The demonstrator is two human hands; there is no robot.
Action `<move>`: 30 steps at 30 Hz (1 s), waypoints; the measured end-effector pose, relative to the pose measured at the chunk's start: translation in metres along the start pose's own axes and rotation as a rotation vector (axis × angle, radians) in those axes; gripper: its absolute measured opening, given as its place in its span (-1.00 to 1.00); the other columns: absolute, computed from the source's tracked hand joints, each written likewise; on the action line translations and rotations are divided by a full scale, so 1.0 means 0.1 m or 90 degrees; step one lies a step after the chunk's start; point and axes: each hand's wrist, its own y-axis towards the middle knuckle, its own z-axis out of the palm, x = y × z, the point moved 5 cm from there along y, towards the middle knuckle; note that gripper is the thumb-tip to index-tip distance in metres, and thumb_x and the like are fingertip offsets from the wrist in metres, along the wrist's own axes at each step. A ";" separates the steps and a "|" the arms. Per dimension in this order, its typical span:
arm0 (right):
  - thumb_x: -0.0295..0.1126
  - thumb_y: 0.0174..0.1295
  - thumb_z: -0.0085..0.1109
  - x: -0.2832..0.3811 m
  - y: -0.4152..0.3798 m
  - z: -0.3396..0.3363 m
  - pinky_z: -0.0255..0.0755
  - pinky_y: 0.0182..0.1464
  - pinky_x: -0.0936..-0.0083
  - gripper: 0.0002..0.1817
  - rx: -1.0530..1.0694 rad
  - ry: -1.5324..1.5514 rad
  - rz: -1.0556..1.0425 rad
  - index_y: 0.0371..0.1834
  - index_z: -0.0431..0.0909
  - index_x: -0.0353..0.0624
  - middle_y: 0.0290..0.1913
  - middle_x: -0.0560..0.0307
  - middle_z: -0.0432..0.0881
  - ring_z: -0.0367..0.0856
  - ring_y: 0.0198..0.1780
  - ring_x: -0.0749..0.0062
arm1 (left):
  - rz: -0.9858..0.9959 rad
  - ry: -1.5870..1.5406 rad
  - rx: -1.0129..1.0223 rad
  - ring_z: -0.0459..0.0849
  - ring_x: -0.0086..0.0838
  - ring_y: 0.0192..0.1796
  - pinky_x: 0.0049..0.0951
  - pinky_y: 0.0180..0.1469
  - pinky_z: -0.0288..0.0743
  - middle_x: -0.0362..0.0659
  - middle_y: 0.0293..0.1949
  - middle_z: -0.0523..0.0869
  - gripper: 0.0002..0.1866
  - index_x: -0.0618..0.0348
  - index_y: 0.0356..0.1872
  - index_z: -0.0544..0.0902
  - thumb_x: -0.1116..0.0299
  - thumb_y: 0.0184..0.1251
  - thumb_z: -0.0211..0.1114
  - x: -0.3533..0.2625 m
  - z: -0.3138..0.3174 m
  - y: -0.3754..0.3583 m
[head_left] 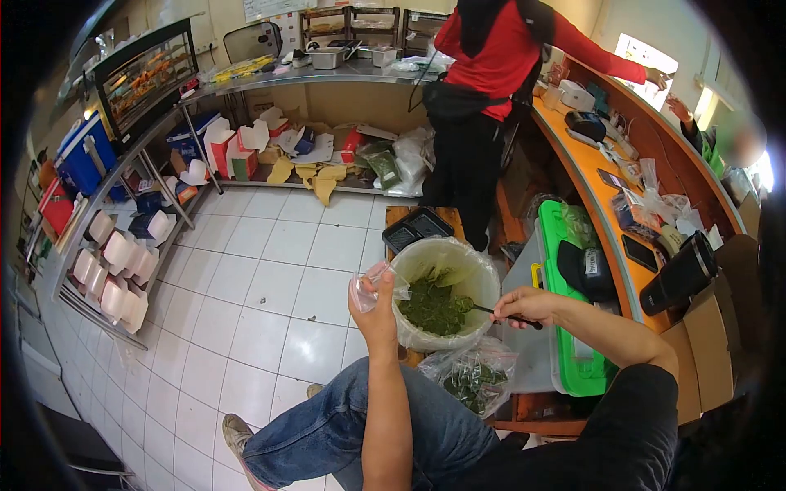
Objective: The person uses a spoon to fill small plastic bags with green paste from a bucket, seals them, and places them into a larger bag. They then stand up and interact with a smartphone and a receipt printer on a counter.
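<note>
My left hand (374,317) is closed around a small clear plastic bag (399,288), held up at the left edge of a white bucket (485,266) lined with clear plastic. Thick dark green sauce (432,309) fills the lower part of the bucket. In my right hand (526,306) is the black handle of a spoon (486,310), its bowl down at the right side of the sauce. Below the bucket, close to my knee, lies a clear bag (476,378) with green sauce packets in it. A black tray (416,230) sits just behind the bucket.
At the right stands a lidded bin (583,360) with a black cap (586,270) on it. An orange counter (589,168) carries a phone (639,253) and a black tumbler (679,274). A person in red (490,61) stands behind the bucket. Folded boxes (119,254) fill the left shelf.
</note>
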 end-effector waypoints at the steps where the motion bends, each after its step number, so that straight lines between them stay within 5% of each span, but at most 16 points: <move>1: -0.41 0.33 0.20 -0.01 -0.04 -0.04 0.36 -0.52 0.71 -0.84 -0.022 0.012 -0.017 -0.11 0.66 -0.23 -0.35 0.28 0.60 0.52 -0.46 0.67 | 0.000 0.009 0.000 0.59 -0.47 -0.04 -0.49 0.08 0.42 0.00 -0.05 0.70 -0.61 0.06 -0.39 0.33 0.33 0.27 0.49 0.04 -0.03 0.01; 8: -0.39 0.28 0.30 -0.29 -0.16 -0.04 0.40 -0.48 0.63 -0.86 -0.134 0.027 -0.094 -0.18 0.56 -0.14 -0.34 0.25 0.65 0.59 -0.42 0.63 | -0.002 0.017 0.002 0.62 -0.45 -0.03 -0.47 0.09 0.44 0.02 -0.05 0.71 -0.62 0.06 -0.39 0.34 0.34 0.26 0.49 -0.04 0.02 -0.01; 30: -0.38 0.31 0.28 -0.53 0.10 0.06 0.33 -0.54 0.70 -0.86 -0.061 0.189 -0.158 -0.20 0.51 -0.12 -0.35 0.25 0.61 0.54 -0.47 0.64 | 0.004 0.032 0.028 0.59 -0.56 -0.11 -0.55 0.00 0.43 -0.15 -0.17 0.69 -0.62 0.06 -0.41 0.35 0.34 0.27 0.49 -0.05 0.04 -0.02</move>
